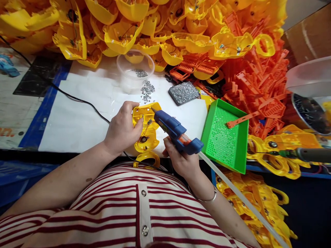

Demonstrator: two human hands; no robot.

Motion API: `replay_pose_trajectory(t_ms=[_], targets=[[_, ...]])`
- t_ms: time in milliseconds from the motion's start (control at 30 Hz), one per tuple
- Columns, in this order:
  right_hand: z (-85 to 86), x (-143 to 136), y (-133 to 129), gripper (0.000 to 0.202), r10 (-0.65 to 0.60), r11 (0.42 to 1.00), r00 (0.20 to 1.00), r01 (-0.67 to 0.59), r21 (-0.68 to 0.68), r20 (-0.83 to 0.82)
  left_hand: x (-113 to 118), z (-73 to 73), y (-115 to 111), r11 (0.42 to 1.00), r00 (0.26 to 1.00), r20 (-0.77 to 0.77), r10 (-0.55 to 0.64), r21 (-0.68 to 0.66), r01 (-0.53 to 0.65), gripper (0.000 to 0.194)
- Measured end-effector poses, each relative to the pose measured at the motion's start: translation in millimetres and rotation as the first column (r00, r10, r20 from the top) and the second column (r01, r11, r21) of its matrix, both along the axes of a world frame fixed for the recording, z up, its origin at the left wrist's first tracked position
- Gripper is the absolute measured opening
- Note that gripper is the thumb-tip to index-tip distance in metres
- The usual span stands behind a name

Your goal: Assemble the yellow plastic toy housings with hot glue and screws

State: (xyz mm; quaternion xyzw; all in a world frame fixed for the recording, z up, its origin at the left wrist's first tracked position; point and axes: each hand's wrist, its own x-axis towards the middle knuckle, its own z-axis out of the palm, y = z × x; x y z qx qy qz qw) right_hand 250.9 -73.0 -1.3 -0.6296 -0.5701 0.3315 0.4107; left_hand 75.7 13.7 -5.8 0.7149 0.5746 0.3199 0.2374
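Thumb and fingers of my left hand (124, 127) are closed on the left edge of a yellow plastic shell (152, 139), whose open inside faces up. Thin wires, a small component and a round dark part lie inside it. My right hand (181, 158) is wrapped round the handle of a blue glue gun (172, 129). The nozzle points up and left, over the upper part of the shell; whether it touches is unclear. A long pale glue stick (232, 187) runs from the back of the gun down to the right.
Yellow shells (124, 34) are heaped along the back, orange parts (258, 86) at the right. A clear tub (136, 70), loose screws (148, 91), a dark tray of screws (183, 92) and a green basket (224, 137) stand nearby. A black cable (77, 99) crosses the left.
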Motion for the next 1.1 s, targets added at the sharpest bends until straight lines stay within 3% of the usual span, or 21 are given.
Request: replay_pose_trajectory(t_ms=[600, 867, 1100], targets=[[3.8, 1.5, -0.7, 0.034, -0.014, 1.000, 0.998, 0.014, 0.003, -0.064, -0.5, 4.8, -3.7, 0.999, 1.000, 0.006, -0.015, 0.039, 0.015, 0.034], [1.8, -1.3, -1.3, 0.038, -0.040, 0.998, 0.972, 0.029, -0.048, -0.232, -2.3, 2.2, -1.5, 1.000, 1.000, 0.017, -0.018, 0.019, 0.018, 0.035], [6.9, -3.6, 0.5, 0.035, -0.016, 0.997, 0.974, 0.000, -0.073, -0.227, -3.3, 0.8, -1.3, 1.000, 1.000, 0.017, -0.001, 0.010, 0.001, 0.034]])
